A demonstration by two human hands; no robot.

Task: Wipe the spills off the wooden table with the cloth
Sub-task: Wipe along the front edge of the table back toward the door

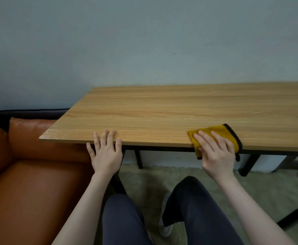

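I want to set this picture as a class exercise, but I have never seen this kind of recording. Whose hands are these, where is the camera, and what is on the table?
There is no machine here: a person wears one camera on the head, looking forward and down at their own hands. The left hand rests with straight fingers on the near edge of the wooden table. The right hand presses flat on a yellow cloth with dark trim, which lies at the near edge and hangs partly over it. No spill is clear in this picture. An orange sofa stands to the left of the table.
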